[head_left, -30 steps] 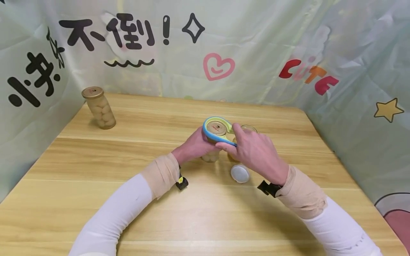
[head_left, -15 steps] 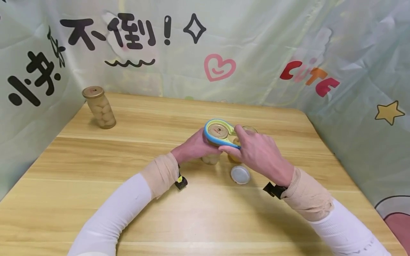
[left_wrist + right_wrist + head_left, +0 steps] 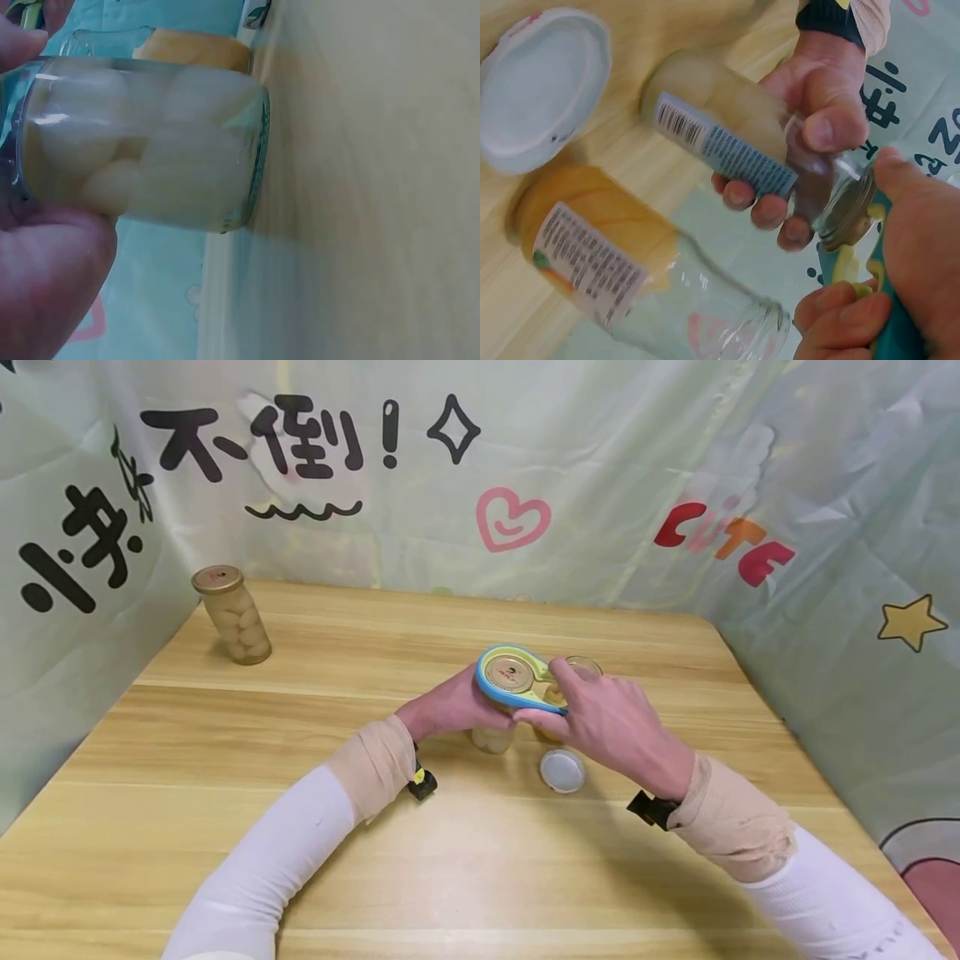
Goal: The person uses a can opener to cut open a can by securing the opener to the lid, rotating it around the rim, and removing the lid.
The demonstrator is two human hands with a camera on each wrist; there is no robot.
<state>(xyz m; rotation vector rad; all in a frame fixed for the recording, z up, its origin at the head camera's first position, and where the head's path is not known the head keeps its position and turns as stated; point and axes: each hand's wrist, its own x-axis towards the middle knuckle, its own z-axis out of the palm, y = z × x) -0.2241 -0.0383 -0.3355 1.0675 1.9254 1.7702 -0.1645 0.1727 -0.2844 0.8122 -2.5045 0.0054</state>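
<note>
My left hand (image 3: 450, 702) grips an upright glass jar of pale round fruit (image 3: 150, 142) near its top, thumb and fingers wrapped round the glass. In the head view its gold lid (image 3: 509, 673) sits inside the loop of a blue and yellow-green jar opener (image 3: 517, 700). The right hand (image 3: 615, 722) holds the opener by its handles, thumb on the near side. In the right wrist view, the jar's barcode label (image 3: 720, 146) faces the camera, and the fingers (image 3: 847, 319) curl round the opener.
Close behind the right hand stands a lidless glass jar of orange fruit (image 3: 607, 202). A loose lid (image 3: 562, 771) lies on the wooden table (image 3: 450, 860), white inside up. Another lidded jar of pale fruit (image 3: 236, 618) stands at the far left. Printed cloth (image 3: 420, 543) encloses the table.
The right hand and opener handles have swung slightly right and toward me, turning the opener a little clockwise round the lid. The left hand keeps its grip, nearly still.
</note>
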